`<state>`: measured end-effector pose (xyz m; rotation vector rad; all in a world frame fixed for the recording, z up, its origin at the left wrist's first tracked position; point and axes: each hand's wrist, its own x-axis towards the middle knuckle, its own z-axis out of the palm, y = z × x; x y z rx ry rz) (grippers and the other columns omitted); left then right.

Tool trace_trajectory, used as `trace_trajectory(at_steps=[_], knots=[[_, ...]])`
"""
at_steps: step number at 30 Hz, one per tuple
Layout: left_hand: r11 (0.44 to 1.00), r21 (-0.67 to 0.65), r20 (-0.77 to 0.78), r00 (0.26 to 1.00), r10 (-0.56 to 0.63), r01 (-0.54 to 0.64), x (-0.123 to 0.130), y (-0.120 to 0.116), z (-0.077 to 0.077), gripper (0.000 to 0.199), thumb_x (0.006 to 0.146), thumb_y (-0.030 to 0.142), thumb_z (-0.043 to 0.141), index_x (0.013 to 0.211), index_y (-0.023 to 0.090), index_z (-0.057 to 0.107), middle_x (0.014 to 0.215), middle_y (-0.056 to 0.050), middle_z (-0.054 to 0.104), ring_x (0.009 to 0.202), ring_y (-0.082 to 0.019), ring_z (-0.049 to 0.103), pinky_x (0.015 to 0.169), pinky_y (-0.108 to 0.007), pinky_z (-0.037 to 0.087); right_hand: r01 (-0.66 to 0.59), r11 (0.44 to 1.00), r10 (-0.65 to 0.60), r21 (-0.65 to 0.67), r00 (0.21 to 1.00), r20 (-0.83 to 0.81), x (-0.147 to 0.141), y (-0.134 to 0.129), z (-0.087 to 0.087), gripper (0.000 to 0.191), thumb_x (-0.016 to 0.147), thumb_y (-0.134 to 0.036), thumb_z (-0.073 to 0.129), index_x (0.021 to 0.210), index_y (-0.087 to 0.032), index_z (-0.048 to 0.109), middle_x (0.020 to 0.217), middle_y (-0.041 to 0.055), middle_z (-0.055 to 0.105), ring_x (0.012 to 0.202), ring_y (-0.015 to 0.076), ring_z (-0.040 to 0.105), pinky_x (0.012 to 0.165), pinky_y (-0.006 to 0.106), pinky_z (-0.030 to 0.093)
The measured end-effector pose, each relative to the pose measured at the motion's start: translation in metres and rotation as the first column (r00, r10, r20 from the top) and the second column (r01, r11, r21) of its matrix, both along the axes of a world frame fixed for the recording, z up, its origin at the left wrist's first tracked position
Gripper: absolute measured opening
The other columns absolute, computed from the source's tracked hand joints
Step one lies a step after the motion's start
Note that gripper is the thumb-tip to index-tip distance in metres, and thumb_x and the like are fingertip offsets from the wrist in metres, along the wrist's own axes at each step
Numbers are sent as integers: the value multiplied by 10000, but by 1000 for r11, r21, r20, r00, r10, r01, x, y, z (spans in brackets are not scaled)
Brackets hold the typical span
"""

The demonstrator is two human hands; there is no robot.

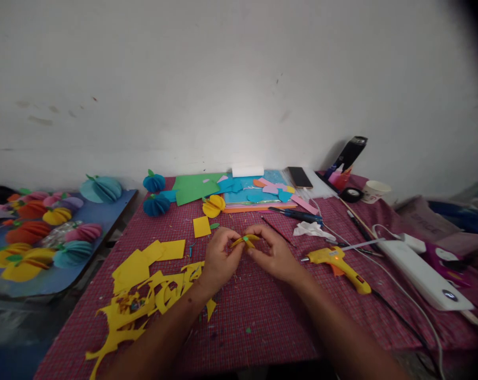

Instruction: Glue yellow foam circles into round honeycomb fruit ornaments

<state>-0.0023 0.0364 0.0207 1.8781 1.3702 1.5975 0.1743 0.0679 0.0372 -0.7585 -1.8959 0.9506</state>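
Paper piece [252,238], yellow, sits centre, between your left hand [220,258] and right hand [274,254]; both have curled fingers, nearly closed, pinching its edges. Squeezing too hard could crease it; right forearm [334,322] drift could knock the glue gun [338,263], near right.

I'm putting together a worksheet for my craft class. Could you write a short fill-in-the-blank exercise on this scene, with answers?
1. The left hand and right hand hold a mostly ____ paper piece.
2. The glue gun lies nearer the person's ____ hand.
3. The large sheet left of the white roll is ____.
4. On the cloth, ____ blue paper balls sit left of that sheet.

Missing words: yellow; right; green; two.
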Motion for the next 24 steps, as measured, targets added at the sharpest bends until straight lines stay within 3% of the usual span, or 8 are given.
trace_trajectory(at_steps=[7,12,24], knots=[[997,24,42,997,-71,70,0,0,2,102,881,122,632,848,213,600,887,-27,613,853,-178,589,783,-297,460,94,995,-94,44,996,2,0,5,-9,307,822,-108,601,1096,-238,651,1077,41,695,1028,217,652,935,373,510],[989,20,105,983,-150,149,0,1,1,101,886,121,626,867,218,605,973,-49,648,949,-197,623,867,-330,484,93,992,-94,89,996,7,0,8,-10,249,849,-95,569,996,-250,697,1009,33,736,972,216,673,899,383,521],[984,-68,177,972,-152,166,1,2,-14,275,834,95,674,1058,237,600,1101,-53,630,1065,-209,616,949,-343,486,115,982,-115,148,993,-9,0,4,-7,275,875,-97,556,1012,-282,706,1032,31,740,996,226,681,920,413,534]])
